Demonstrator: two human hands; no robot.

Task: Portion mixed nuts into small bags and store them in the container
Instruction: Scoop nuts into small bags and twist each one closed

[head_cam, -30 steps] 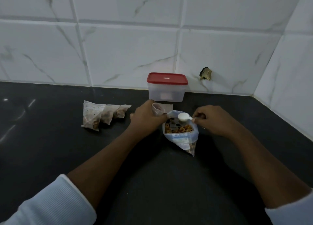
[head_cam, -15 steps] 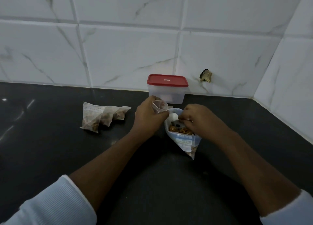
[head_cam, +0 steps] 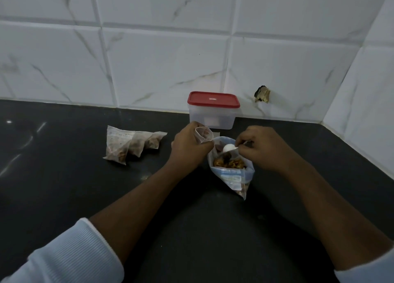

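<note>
White sleeves (head_cam: 70, 259) at the bottom edge, both forearms reach out over the black countertop (head_cam: 64, 186).

Open nut bag (head_cam: 232, 174) sits on the counter between the hands, closer to the right one. Mouth faces up, bottom corner points back toward the person. Mixed nuts (head_cam: 229, 162) visible inside.

Right hand (head_cam: 264, 148) pinches the handle of a white spoon (head_cam: 227, 148). Spoon long axis runs roughly left-right, near level: bowl end points left, handle runs into the right fingers. Bowl hangs over the far side of the nut bag's mouth, just beside the left hand. Can't tell whether the bowl is loaded.

Left hand (head_cam: 189, 146) is curled round a small clear bag (head_cam: 203, 134), holding it upright, mouth open and sticking out above the fist. Something dark inside, can't make it out.

Left of the hands, well apart: three filled small bags (head_cam: 132, 145) lying in an overlapping row.

Beyond the hands: clear container (head_cam: 213, 118), red lid (head_cam: 213, 99) on, against the marble-tile wall (head_cam: 160, 58). Chipped hole (head_cam: 262, 94) in the tile to its right.
</note>
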